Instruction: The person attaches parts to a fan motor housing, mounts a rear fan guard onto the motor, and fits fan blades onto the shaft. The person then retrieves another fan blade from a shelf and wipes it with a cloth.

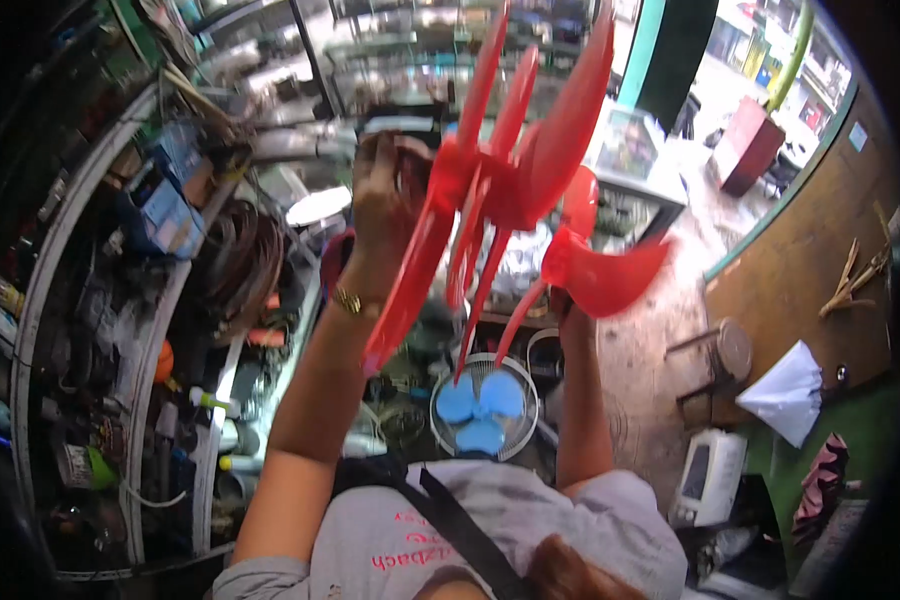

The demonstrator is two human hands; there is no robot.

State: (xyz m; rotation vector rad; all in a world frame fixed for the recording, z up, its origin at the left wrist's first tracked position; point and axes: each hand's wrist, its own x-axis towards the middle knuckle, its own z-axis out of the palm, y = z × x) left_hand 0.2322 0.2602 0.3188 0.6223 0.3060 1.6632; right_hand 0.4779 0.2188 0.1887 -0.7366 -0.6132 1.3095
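Note:
Several red fan blades fill the upper middle of the view. A stack of red fan blades [450,175] is at my left hand [385,190], which is raised with bent fingers beside its hub; the contact is partly hidden. A separate red fan blade [605,270] is at my right hand [567,305], mostly hidden behind it, so its fingers do not show. Below, between my forearms, a blue three-bladed fan [483,405] sits in a round white wire guard [535,410].
Shelves [155,350] crowded with parts and cables line the left side. A glass case [630,150] stands at the upper right. Further right are a wooden stool [732,348], a white folded umbrella-like object [792,393] and a white appliance [710,470].

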